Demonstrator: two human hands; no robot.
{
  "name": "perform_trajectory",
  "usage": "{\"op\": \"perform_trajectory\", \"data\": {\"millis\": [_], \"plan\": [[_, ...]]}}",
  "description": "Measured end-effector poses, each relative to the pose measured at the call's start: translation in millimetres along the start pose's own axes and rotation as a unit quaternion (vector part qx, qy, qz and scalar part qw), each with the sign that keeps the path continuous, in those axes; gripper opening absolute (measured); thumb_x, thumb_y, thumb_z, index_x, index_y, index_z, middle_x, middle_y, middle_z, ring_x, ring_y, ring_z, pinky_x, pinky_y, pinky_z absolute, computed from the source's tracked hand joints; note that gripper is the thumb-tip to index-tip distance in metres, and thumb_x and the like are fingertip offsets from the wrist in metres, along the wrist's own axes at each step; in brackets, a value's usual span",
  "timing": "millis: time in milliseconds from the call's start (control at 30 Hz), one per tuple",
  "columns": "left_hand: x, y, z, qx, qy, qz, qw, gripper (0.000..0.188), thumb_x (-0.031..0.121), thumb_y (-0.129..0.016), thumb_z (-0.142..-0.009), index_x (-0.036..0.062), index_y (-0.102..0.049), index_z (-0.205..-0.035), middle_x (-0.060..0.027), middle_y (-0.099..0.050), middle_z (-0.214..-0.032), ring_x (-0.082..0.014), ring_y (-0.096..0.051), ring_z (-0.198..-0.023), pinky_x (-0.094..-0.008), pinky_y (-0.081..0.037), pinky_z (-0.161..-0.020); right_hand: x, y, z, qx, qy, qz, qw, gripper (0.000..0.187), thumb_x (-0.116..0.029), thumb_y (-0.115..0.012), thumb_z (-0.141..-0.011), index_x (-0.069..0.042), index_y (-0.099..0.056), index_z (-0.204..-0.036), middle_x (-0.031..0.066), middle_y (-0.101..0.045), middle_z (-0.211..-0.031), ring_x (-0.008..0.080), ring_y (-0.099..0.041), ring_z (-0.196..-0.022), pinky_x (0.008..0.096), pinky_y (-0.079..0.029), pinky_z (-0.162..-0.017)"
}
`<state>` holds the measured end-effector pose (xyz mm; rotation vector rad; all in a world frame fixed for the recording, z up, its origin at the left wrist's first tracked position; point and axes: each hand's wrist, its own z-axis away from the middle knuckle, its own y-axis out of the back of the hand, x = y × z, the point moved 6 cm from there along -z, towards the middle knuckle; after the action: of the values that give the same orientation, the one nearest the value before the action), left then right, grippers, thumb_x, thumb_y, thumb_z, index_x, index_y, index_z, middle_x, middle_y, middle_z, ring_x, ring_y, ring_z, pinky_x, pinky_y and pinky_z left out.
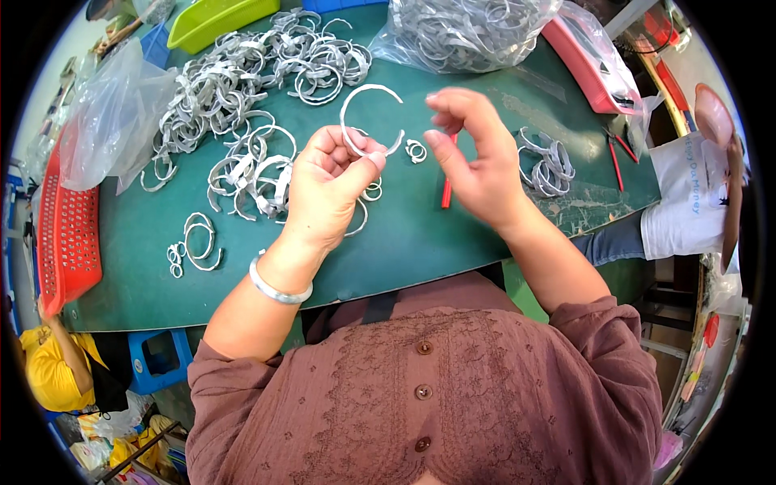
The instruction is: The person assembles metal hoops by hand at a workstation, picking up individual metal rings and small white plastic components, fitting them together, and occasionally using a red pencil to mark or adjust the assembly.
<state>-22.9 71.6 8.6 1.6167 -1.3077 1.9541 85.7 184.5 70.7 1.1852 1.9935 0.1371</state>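
The bangle (368, 117), an open silver ring with a gap on its right side, is standing just above the table (404, 234) at mid-scene, pinched at its lower left arc by the left hand (327, 182). It is looking thin, light and springy rather than soft; the smooth metal is probably slippery, so the flat of the band near the gap ends seems the safest place to grip. The right hand (477, 158) is hovering just beside it on the right, thumb and forefinger apart and holding nothing that shows. A small ringed piece (416, 150) is lying between the hands. A red stick (446, 190) is partly hiding behind the right hand, and what it is cannot be made out. Further left a pile of bangles (242, 89) is spreading out; far off a clear bag (461, 32) of them is cut off by the rim.
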Motion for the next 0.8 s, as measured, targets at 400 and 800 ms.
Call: {"op": "perform_trajectory", "data": {"millis": [400, 800], "plan": [[2.1, -9.1, 5.4, -0.011, -0.032, -0.036, 0.999, 0.011, 0.003, -0.055, -0.081, 0.0033, -0.052, -0.092, -0.0065, -0.058, -0.082, -0.0109, -0.055, -0.074, -0.0231, -0.045, -0.066, 28.8, -28.6, 4.1, -0.070, -0.300, -0.391, 0.867, 0.025, -0.005, -0.057, -0.081, 0.000, -0.051, -0.104, 0.0081, -0.062, -0.087, 0.0097, -0.057, -0.075, 0.0226, -0.046, -0.066], [8.8, -9.8, 7.2, -0.054, -0.049, -0.069, 0.995, 0.013, 0.010, -0.051, -0.086, -0.0001, -0.057, -0.092, -0.0070, -0.059, -0.079, -0.0122, -0.056, -0.065, -0.0232, -0.048, -0.057, 35.4, -22.7, 4.0, -0.080, -0.333, -0.424, 0.839, 0.027, -0.006, -0.057, -0.080, 0.002, -0.051, -0.104, 0.0096, -0.062, -0.086, 0.0105, -0.056, -0.070, 0.0231, -0.047, -0.065]]}}
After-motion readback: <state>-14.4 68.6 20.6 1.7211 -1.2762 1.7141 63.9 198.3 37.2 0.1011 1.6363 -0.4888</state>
